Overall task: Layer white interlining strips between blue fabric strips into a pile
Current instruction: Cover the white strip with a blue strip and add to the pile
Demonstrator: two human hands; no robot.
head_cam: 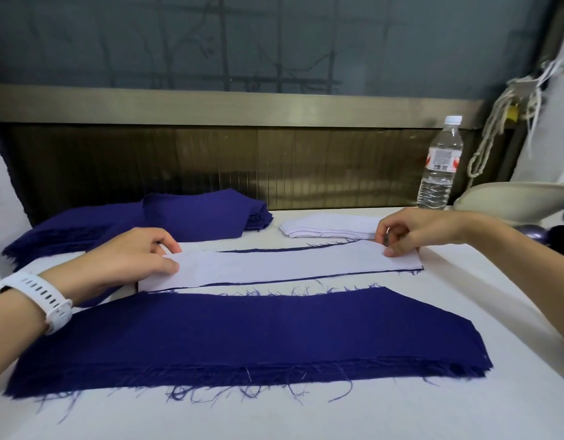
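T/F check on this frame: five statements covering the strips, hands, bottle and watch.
1. The white interlining strip lies on top of a blue strip. True.
2. The left hand and right hand are at opposite ends of that white strip, fingers on it. True.
3. The water bottle lies on its side. False: it stands upright, cap on.
4. The white watch is on the right wrist. False: it is on the left wrist.
5. The interlining stack sits nearer the camera than the blue pile. False: it is at the back, beyond the hands.
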